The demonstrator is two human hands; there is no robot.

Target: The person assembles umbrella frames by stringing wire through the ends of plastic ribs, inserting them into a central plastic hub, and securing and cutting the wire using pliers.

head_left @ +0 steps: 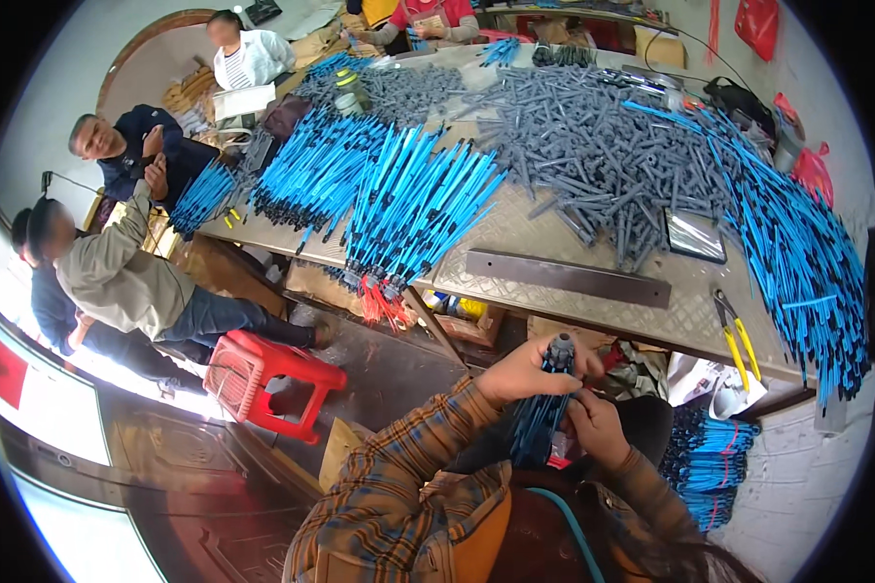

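Over my lap is an upright bundle of thin blue rods with dark ends point(535, 428). My left hand point(523, 375) is wrapped round its upper part, and a cluster of dark grey tips point(559, 350) sticks up past the fingers. My right hand point(598, 426) is closed against the bundle's right side, just below the left hand. Whatever its fingers pinch is too small and hidden to tell. Beyond my hands, at the front edge of the table point(515, 294), lies a dark flat metal bar point(569, 278).
Grey tubular pieces point(612, 146) are heaped across the table. Blue rods lie in piles at left point(408, 194) and right point(797, 253). Yellow-handled pliers point(737, 340) and a phone-like slab point(695, 236) rest at right. Tied bundles point(710, 466) stand below. A red stool point(272, 374) and several people are at left.
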